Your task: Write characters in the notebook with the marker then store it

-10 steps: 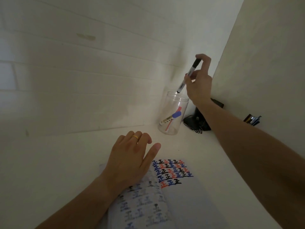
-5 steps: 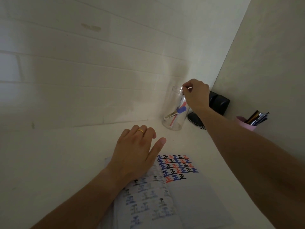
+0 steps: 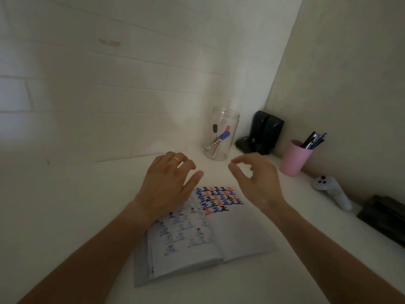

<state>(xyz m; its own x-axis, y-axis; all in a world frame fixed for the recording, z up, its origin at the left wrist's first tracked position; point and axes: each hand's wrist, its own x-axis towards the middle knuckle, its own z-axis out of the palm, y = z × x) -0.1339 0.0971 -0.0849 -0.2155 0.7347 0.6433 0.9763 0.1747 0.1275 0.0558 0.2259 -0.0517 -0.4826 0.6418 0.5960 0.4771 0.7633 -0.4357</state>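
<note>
Markers (image 3: 220,137) stand inside the clear jar (image 3: 221,133) beyond the notebook (image 3: 236,233). Left hand (image 3: 168,185) rests spread on the notebook's left page. Right hand (image 3: 256,178) hovers above its far right corner, fingers loosely curled, holding nothing.

- Open white paper notebook (image 3: 219,227): right page carries rows of the character 正 in black, blue and red marker.
- Left page: faint, unreadable marks.

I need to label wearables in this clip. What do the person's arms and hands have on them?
Both forearms are bare, with no sleeves, watch or bracelet in view. The left hand wears a plain gold band ring on one finger. The right hand shows no ring or glove.
</note>
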